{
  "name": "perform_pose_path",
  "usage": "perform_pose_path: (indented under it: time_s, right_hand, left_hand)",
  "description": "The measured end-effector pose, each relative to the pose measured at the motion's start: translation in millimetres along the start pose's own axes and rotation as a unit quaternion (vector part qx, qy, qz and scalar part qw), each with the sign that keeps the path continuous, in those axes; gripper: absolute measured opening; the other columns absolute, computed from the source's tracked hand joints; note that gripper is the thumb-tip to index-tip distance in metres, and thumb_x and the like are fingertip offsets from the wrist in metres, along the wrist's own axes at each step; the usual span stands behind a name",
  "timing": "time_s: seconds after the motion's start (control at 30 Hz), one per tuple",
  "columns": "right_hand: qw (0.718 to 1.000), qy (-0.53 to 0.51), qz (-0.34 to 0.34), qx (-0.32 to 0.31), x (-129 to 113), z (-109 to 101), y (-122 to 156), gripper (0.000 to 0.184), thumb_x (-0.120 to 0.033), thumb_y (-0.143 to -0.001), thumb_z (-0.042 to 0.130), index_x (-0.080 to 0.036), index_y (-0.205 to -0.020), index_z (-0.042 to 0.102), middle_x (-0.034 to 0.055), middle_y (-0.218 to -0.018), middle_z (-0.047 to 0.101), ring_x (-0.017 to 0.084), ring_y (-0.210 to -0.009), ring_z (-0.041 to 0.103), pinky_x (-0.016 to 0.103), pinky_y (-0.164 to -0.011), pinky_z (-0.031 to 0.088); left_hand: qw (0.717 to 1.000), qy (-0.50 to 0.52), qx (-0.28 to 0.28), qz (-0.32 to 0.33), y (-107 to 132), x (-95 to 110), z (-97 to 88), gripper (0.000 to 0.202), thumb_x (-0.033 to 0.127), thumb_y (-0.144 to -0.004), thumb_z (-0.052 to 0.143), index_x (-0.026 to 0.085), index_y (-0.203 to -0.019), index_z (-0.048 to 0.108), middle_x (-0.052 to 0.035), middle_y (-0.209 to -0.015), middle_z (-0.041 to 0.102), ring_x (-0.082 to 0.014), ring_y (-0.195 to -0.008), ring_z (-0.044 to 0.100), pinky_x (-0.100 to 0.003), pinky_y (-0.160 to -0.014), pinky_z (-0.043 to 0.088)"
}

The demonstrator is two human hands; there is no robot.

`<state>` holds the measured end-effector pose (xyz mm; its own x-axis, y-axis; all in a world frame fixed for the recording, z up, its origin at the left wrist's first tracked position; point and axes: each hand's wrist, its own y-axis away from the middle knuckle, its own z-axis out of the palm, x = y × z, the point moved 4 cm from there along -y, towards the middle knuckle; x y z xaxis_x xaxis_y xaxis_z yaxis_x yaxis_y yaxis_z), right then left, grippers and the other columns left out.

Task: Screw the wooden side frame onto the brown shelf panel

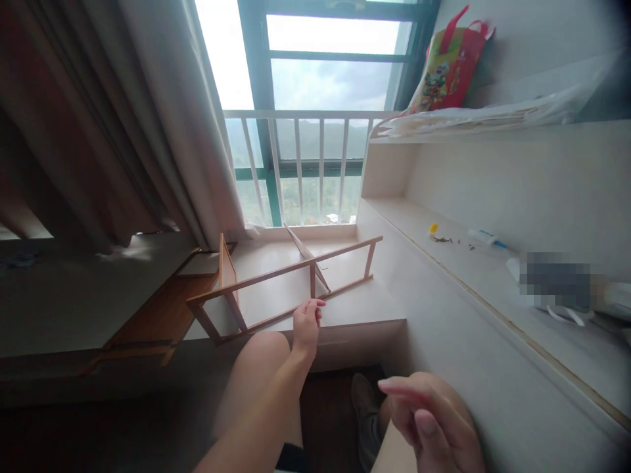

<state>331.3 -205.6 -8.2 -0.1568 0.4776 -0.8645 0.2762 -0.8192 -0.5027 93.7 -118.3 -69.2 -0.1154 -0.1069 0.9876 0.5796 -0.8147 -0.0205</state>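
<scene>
A slim brown wooden frame (266, 278) with crossbars lies slanted on the pale window ledge (280, 246). My left hand (306, 323) is at its near rail, below the middle crossbar. Its fingers are curled together, and whatever they pinch, if anything, is too small or hidden to make out. A thin flat panel (303, 248) leans behind the frame. Above my right knee hovers my right hand (434, 417), its index finger stretched out and thumb apart, with nothing visible between them. Another wooden piece with a broad panel (152, 312) stands to the left.
On the right-hand shelf (394, 210) lie several small screws (444, 240), a yellow item (433, 228), a white-and-blue tube (487, 238) and a blurred-out object (557, 279). A red-and-yellow bag (448, 69) sits higher up. Curtains (148, 118) hang left of the railing (321, 164).
</scene>
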Motion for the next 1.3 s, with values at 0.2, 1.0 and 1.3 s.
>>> perform_pose_path:
  time_s: [0.2, 1.0, 1.3]
  right_hand:
    - [0.986, 0.051, 0.157, -0.015, 83, 33, -47, 0.037, -0.05, -0.091, 0.052, -0.018, -0.106, 0.063, -0.0044, -0.055, 0.037, 0.011, -0.048, 0.032, 0.022, -0.043, 0.024]
    - [0.944, 0.314, 0.01, 0.103, 177, 99, -201, 0.03, -0.038, -0.091, 0.055, -0.023, -0.115, 0.046, 0.0026, -0.092, 0.056, 0.015, -0.072, 0.052, 0.027, -0.065, 0.044]
    - [0.967, 0.227, 0.055, 0.103, 183, 107, -196, 0.022, -0.043, -0.093, 0.05, -0.021, -0.097, 0.05, -0.0012, -0.076, 0.053, 0.013, -0.064, 0.05, 0.025, -0.06, 0.04]
  left_hand:
    - [0.99, -0.078, 0.109, 0.031, -96, -14, -6.5, 0.02, 0.024, -0.077, 0.055, 0.017, -0.095, 0.059, -0.0026, -0.085, 0.056, -0.0143, -0.076, 0.054, -0.028, -0.072, 0.044]
    - [0.978, 0.091, -0.172, 0.069, -156, -18, 11.6, 0.031, 0.042, -0.091, 0.048, 0.016, -0.089, 0.064, -0.004, -0.077, 0.065, -0.0163, -0.076, 0.059, -0.029, -0.078, 0.045]
    - [0.959, 0.158, -0.231, 0.037, -158, -21, 10.3, 0.029, 0.023, -0.081, 0.043, 0.014, -0.099, 0.064, -0.0055, -0.084, 0.066, -0.0177, -0.081, 0.059, -0.028, -0.075, 0.042]
